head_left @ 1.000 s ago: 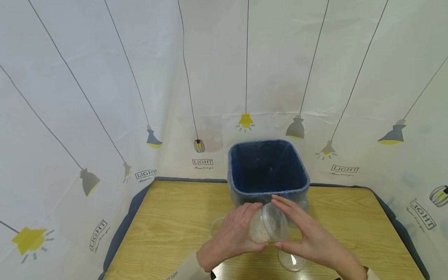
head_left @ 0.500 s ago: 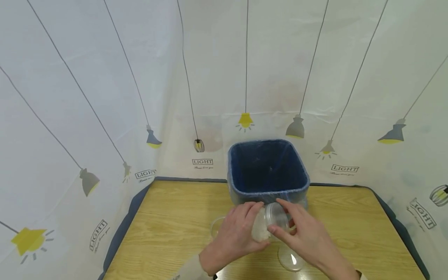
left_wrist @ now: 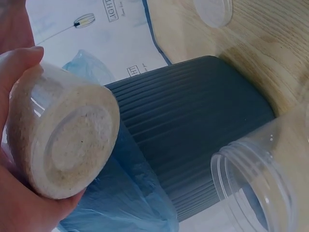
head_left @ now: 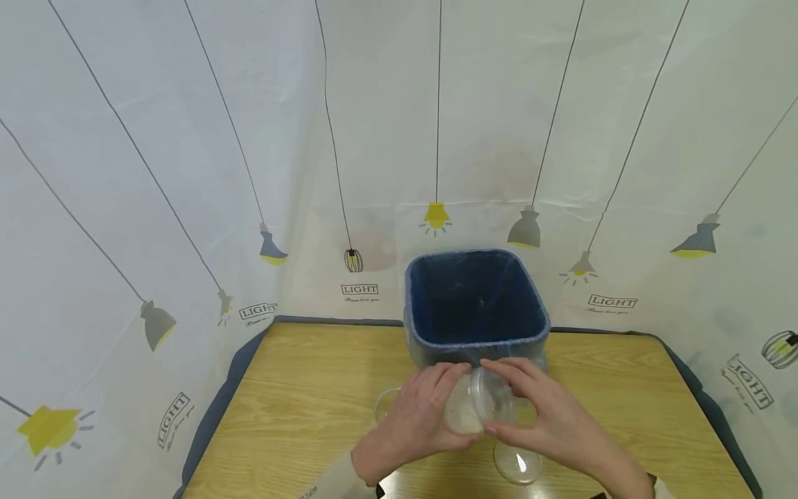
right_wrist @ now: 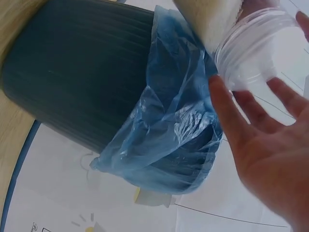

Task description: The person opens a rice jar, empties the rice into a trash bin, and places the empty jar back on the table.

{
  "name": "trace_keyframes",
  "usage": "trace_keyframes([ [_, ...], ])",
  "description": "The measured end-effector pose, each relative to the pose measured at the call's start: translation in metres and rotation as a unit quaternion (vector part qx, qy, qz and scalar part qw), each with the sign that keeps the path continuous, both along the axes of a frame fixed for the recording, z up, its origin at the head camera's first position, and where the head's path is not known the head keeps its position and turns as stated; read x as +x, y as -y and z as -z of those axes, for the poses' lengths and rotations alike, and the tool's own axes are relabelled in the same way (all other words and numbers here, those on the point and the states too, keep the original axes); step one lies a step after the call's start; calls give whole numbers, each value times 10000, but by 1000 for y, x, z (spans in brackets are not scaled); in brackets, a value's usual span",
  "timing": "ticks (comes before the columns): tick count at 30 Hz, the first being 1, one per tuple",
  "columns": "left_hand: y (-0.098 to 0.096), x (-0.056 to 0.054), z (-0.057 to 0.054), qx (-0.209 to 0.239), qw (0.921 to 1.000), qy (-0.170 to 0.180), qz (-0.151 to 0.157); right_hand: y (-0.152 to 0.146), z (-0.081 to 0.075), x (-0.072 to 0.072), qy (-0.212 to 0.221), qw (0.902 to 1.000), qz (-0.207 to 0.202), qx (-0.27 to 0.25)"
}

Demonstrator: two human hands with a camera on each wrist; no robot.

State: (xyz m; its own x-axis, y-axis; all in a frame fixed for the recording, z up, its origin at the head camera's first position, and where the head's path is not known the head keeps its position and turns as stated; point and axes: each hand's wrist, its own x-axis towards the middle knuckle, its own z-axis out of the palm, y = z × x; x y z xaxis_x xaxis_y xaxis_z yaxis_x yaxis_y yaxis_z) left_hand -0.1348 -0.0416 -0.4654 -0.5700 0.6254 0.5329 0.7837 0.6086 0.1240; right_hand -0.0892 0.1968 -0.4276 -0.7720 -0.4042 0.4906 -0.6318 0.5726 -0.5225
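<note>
My left hand (head_left: pixel 419 414) grips a clear jar (left_wrist: pixel 72 140) holding beige, grainy contents. The jar is tilted over on its side, its base facing the left wrist camera. At its right end, in the head view, is a clear lid (head_left: pixel 492 396). My right hand (head_left: pixel 548 424) holds this lid between thumb and fingers. In the right wrist view, fingertips (right_wrist: pixel 218 83) touch the lid's ridged edge. Both hands are above the table, just in front of a dark blue bin (head_left: pixel 476 345).
A blue plastic bag (right_wrist: pixel 169 121) lines the bin and folds over its rim. An open clear jar with a threaded mouth (left_wrist: pixel 256 188) stands on the wooden table (head_left: pixel 299 388) in front. Left of the bin is another clear round container (left_wrist: pixel 213 12). A lamp-printed sheet (head_left: pixel 374 138) hangs behind.
My right hand turned round the lid: its thumb moved up onto the lid half a second ago and is back at the lower edge now. My left hand keeps its grip, nearly still.
</note>
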Motion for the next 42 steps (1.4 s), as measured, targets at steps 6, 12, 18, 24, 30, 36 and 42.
trace_keyframes([
  [6, 3, -2, -2, -65, 9996, 196, 201, -5, -1, -1, 14, 9991, -369, 192],
  [12, 5, -4, -4, -158, 9989, 352, 268, -8, 0, -2, -82, 9973, -677, 263],
  [18, 5, -3, -3, -166, 9992, 310, 177, -6, 2, -3, -74, 9962, -868, 64],
  [24, 2, 1, 3, 219, 9996, -160, -110, 2, -1, 4, 365, 9974, 290, -545],
  [30, -3, 6, 8, 309, 9957, -686, -542, 16, -10, 9, 951, 9808, 1679, 286],
  [36, -6, 9, 8, 181, 9955, -750, -545, 25, -11, 6, 1363, 9707, 1863, 674],
  [42, -4, 8, 9, 290, 9982, -323, -424, 22, -8, 5, 1229, 9809, 1448, 408],
])
